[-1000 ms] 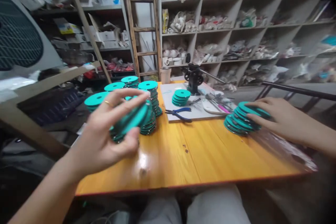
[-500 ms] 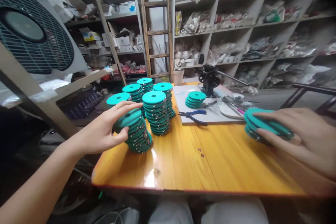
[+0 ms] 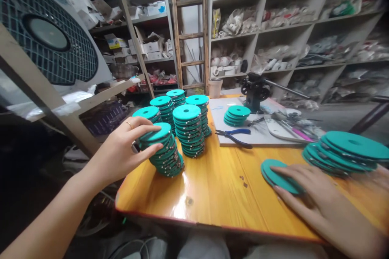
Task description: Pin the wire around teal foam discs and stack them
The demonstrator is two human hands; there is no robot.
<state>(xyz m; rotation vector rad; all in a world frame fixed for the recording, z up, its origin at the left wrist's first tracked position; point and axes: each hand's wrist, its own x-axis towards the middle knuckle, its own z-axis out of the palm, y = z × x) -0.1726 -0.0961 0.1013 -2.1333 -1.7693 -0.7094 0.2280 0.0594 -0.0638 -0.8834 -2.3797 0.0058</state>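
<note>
1. The person's right hand (image 3: 316, 200), at the lower right of the frame, is partly cut off by the bottom edge. It lies flat and open, fingers spread, pressing on a small pile of teal discs (image 3: 275, 174) on the orange wooden tabletop (image 3: 219, 186).
2. Just right of that pile, a fanned stack of larger teal discs (image 3: 343, 151) slumps toward the right edge, where the frame is blurred.
3. The left hand (image 3: 124, 151), left of centre, curls loosely around the top of a leaning disc stack (image 3: 162, 149) near the tabletop's left corner, thumb in front and fingers on top.
4. Behind it stand more upright stacks (image 3: 190, 129) of the same discs, close together; the rear ones are partly hidden.
5. Farther back, a white board (image 3: 243, 135) carries a short stack of discs (image 3: 236, 115), blue-handled pliers (image 3: 235, 134), a dark hand-crank tool (image 3: 255, 93) and small tools too blurred to name.
6. Wall shelves (image 3: 273, 32) across the top hold pale bagged goods, hard to make out.
7. A fan grille (image 3: 45, 36) fills the upper left.
</note>
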